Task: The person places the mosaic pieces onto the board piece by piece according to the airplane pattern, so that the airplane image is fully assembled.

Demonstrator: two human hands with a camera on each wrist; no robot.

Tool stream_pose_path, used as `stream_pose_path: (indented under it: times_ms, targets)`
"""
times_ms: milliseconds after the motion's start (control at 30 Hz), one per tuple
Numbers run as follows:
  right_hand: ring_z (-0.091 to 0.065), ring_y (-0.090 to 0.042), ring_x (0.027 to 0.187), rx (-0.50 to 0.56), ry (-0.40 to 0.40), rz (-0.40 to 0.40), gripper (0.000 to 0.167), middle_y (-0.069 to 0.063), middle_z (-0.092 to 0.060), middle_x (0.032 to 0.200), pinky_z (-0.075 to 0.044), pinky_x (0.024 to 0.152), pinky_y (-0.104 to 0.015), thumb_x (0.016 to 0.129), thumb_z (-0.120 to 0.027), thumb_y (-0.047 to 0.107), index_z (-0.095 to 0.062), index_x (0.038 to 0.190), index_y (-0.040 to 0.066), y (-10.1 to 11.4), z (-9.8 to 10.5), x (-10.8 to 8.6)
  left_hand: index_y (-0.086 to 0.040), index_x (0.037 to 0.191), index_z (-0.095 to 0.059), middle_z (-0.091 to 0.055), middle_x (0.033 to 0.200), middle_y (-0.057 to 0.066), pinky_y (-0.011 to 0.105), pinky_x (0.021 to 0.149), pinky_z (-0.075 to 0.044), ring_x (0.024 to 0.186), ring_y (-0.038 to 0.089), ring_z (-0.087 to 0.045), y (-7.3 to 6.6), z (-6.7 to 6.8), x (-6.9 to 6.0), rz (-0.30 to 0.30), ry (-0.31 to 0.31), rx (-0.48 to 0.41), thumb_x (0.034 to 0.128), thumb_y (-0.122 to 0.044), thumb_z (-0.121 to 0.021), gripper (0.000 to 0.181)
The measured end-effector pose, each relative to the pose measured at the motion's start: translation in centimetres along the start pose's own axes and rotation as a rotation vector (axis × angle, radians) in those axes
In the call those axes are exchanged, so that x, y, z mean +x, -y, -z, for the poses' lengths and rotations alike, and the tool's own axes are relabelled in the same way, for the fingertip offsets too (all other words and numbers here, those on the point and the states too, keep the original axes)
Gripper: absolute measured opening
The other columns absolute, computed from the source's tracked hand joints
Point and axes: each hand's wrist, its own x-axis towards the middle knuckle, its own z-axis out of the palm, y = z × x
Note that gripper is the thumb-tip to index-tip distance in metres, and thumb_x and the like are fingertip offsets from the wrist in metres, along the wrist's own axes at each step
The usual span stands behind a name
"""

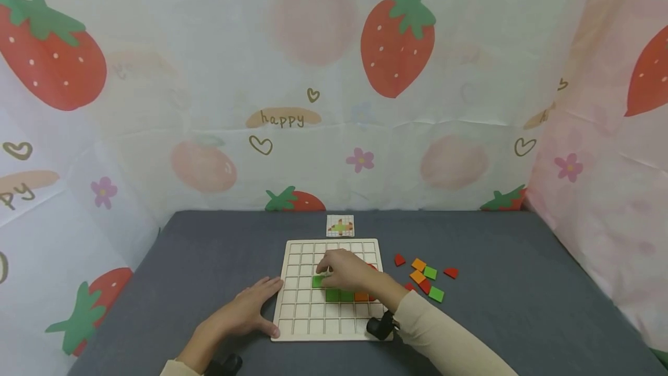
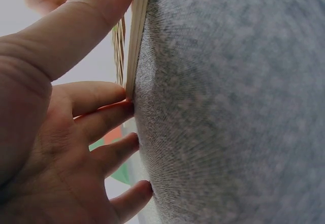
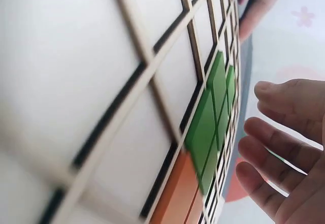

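A pale wooden grid board (image 1: 302, 311) lies on the table. My left hand (image 1: 247, 308) rests at its left edge, with thumb and fingers spread against the rim. In the left wrist view the fingertips touch the board's side and the cloth. My right hand (image 1: 347, 270) hovers over the middle of the board, beside a green square tile (image 1: 317, 281). Its fingers are loosely bent, and no tile shows between them in the right wrist view. Nearer me on the board are green tiles (image 3: 203, 117) and an orange tile (image 3: 175, 193). Red pieces there are partly hidden by my right hand and wrist.
Loose red, orange (image 1: 418, 264) and green tiles (image 1: 436, 294) are scattered right of the board. A small pattern card (image 1: 340, 226) lies behind it. Dark grey cloth (image 1: 501, 283) covers the table, and a strawberry-print curtain (image 1: 334, 74) hangs behind.
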Motion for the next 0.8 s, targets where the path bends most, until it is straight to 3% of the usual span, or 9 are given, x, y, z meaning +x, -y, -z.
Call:
stream_pose_path:
  times_ms: [333,533,800]
  targets:
    - [-0.063,-0.02,0.093,0.102,-0.078,0.012,0.021,-0.003,-0.068,0.106,-0.052,0.077,-0.029,0.09,-0.065,0.013,-0.073,0.109,0.008,-2.2,1.4,-3.9,0.001,0.147,-0.038,-0.037,0.154,0.021,0.066,0.113,-0.02,0.146,0.044,-0.025,0.0,-0.1,0.1,0.018,0.0,0.006,0.061,-0.032,-0.088,0.105]
    - [-0.06,-0.015,0.083,0.136,-0.133,0.003,0.022,-0.007,-0.068,0.104,-0.049,0.07,-0.024,0.09,-0.067,0.014,-0.072,0.109,0.004,-3.6,2.1,-6.1,0.002,0.147,-0.037,-0.036,0.154,0.021,0.067,0.112,-0.021,0.146,0.044,-0.024,0.1,-0.1,0.1,0.003,0.0,0.003,0.0613,-0.032,-0.087,0.105]
    - [-0.061,-0.013,0.079,0.199,-0.246,-0.058,0.023,-0.014,-0.065,0.098,-0.052,0.066,-0.02,0.087,-0.07,0.008,-0.07,0.108,-0.002,-5.1,2.7,-9.2,0.002,0.147,-0.037,-0.036,0.154,0.021,0.068,0.112,-0.021,0.146,0.045,-0.024,0.3,-0.1,0.3,-0.006,0.009,0.006,0.0615,-0.034,-0.087,0.106]
